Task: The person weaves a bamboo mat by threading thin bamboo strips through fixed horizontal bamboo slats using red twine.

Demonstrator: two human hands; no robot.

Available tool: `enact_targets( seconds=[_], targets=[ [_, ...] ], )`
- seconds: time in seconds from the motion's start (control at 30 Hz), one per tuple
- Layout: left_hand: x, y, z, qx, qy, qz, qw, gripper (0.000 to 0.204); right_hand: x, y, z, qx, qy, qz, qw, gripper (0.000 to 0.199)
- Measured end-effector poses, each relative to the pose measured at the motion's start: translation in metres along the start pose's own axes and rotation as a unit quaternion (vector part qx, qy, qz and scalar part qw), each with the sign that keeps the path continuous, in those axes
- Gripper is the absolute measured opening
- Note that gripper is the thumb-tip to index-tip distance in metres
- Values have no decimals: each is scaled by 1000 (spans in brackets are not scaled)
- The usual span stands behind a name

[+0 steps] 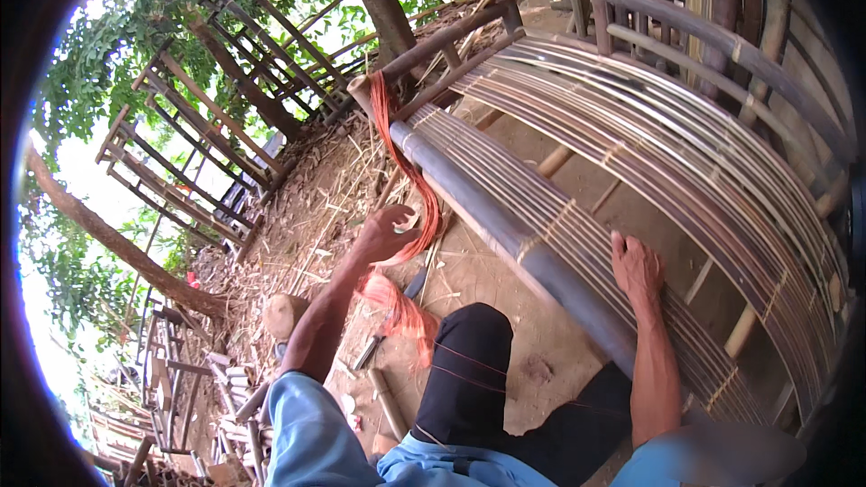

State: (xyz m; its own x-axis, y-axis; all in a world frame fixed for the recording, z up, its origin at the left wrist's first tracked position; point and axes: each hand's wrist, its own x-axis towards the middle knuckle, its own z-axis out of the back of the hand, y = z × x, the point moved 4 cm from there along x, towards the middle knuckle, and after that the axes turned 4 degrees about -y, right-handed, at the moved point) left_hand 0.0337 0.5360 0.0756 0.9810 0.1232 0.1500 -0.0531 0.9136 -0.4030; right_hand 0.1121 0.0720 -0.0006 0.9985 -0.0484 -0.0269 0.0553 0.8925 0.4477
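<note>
A long bamboo bench (532, 252) stretches from the upper middle to the lower right, its seat made of thin split slats lashed with pale ties. My left hand (388, 234) is held beside a bundle of orange plastic strands (424, 185), its fingers curved and apart. The strands drape over the bench's far end post and hang down past my fingers. On the near slats (577, 233) rests my right hand (639, 269), back upward and fingers curled in. Whatever lies under those fingers, if anything, is hidden.
A loose orange heap (406, 316) lies on the dirt by my knee, with a dark-handled blade (368, 352) and a bamboo piece (388, 404) nearby. A cut log (285, 316) stands left of my arm. Bamboo frames (194, 131) lean among trees at the far left.
</note>
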Motion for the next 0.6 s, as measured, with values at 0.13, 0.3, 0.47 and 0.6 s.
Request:
enact_targets(
  seconds=[0.13, 0.3, 0.47, 0.6],
  targets=[
    [75, 56, -49, -28, -67, -3, 997, 57, -2, 1, -2, -45, -34, 2, 998, 55],
    [163, 133, -98, -70, -122, 121, 983, 67, -2, 12, 16, -30, -95, -5, 995, 47],
    [201, 210, -124, -340, -115, 160, 920, 94, 4, 17, 2, -44, -121, 12, 992, 47],
    [190, 190, -110, -381, 145, 121, 905, 40, 8, -6, 0, -45, -139, 50, 988, 45]
  ],
)
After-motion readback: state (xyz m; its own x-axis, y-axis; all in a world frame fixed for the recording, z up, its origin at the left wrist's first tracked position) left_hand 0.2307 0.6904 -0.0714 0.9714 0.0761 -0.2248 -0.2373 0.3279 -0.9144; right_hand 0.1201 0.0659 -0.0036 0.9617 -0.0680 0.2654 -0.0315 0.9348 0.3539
